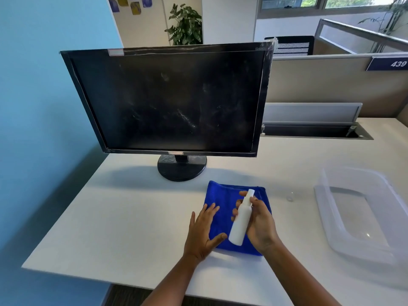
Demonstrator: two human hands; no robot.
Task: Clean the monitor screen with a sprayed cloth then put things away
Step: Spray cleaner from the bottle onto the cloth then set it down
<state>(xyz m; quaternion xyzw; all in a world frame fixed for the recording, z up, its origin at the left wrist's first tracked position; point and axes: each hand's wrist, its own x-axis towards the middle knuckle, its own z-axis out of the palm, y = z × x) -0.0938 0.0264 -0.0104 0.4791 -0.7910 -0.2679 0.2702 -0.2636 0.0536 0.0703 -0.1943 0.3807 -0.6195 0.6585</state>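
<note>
A black monitor (pixel 167 102) stands on its round base at the back left of the desk, its dark screen smeared and dusty. In front of it a folded blue cloth (pixel 223 199) lies flat on the desk. My left hand (pixel 204 230) rests on the cloth's left edge with fingers spread and straight. My right hand (pixel 260 224) grips a white spray bottle (pixel 241 219) over the cloth, nozzle pointing away from me, with a finger on the nozzle top.
A clear plastic bin (pixel 326 219) sits on the desk to the right. An open cable tray (pixel 313 131) runs behind it, next to the beige partition (pixel 331 85). A blue wall (pixel 44 107) bounds the left side. The white desk (pixel 121 228) ends near me.
</note>
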